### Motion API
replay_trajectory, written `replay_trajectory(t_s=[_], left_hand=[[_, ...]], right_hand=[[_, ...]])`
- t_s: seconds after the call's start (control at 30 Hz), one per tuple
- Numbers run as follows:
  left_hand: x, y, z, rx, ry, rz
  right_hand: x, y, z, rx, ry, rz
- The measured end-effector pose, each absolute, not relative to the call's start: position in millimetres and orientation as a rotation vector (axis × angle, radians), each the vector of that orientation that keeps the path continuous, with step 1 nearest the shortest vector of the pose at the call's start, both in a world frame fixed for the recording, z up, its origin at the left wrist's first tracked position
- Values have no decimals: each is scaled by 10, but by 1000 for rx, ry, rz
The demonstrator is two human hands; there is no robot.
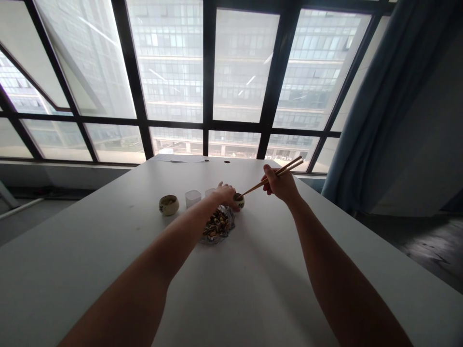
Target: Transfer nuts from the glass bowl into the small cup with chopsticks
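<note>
My left hand [225,194] is closed on a small ceramic cup [239,202] with dark characters on its side, steadying it on the table. A pair of wooden chopsticks [255,187] is in my right hand [278,183], and their tips reach into the mouth of that cup. What lies inside the cup cannot be made out. Below my left wrist stands a clear glass bowl [232,224] filled with a brown, striped mix that looks like seeds and nuts. My left forearm hides part of this bowl.
A second ceramic cup [169,206] with something in it stands to the left. Beside it is a white translucent container [193,198], with another container [210,192] partly behind my left hand. Papers [181,158] lie at the far edge of the white table [231,299].
</note>
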State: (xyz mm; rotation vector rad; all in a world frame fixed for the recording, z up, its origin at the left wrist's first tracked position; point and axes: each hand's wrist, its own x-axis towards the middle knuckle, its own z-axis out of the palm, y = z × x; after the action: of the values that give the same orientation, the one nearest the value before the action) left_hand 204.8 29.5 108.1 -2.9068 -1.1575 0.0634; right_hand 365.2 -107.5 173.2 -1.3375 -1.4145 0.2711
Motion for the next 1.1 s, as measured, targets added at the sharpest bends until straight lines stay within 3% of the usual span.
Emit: replay_trajectory(t_s=[0.17, 0.47, 0.7, 0.87, 1.1], left_hand=[[1659, 362, 1129, -2988, -1127, -119], [334, 5, 910, -2852, -1067, -928], [223, -349, 500, -2967, -977, -1220], [275, -417, 353, -3010, -899, -1355], [252, -453, 320, -3007, -904, -1408]], right_hand=[[3525, -1142, 1798, -1286, -1542, 429], [3181, -1002, 1495, -1308, -1921, 960], [2913, -875, 1189, -1221, -1750, 746], [2991, -894, 1254, -1229, -1622, 577], [2984, -990, 1372, -1247, -1716, 675]])
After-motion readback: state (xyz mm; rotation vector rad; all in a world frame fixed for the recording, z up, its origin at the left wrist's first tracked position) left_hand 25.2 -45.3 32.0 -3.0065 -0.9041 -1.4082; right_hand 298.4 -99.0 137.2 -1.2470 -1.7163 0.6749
